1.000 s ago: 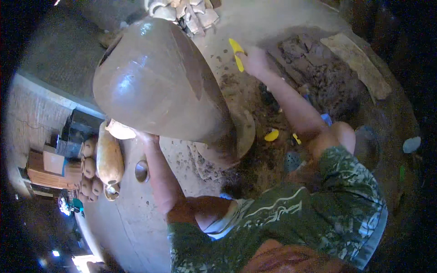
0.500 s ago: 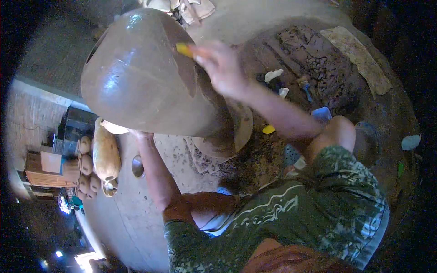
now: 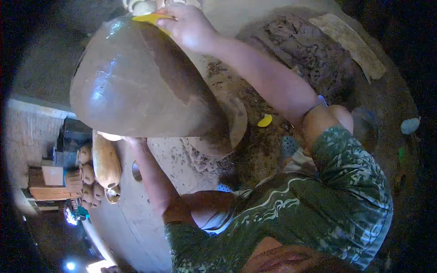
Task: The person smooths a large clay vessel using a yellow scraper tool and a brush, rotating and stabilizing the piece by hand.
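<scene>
A large, rounded clay pot (image 3: 136, 86) with a wet, shiny side fills the upper left of the head view. My right hand (image 3: 189, 27) is closed on a thin yellow scraper (image 3: 150, 17), which lies against the pot's far upper edge. Along the shoulder below it runs a darker band of clay. At the pot's near left underside is my left hand (image 3: 133, 140); its fingers are hidden behind the clay. The narrower end of the pot meets a round flat base (image 3: 240, 119).
A second yellow scraper (image 3: 265, 120) lies on the ground right of the base. Beyond my right forearm is a heap of dark wet clay (image 3: 309, 50) beside a flat board (image 3: 350, 45). To the left stand a tall pale vessel (image 3: 105, 159) and several small pots (image 3: 88, 175).
My right hand has swept up and left along the pot with the yellow scraper. The pot appears slightly farther left in view; my left hand stays at its underside.
</scene>
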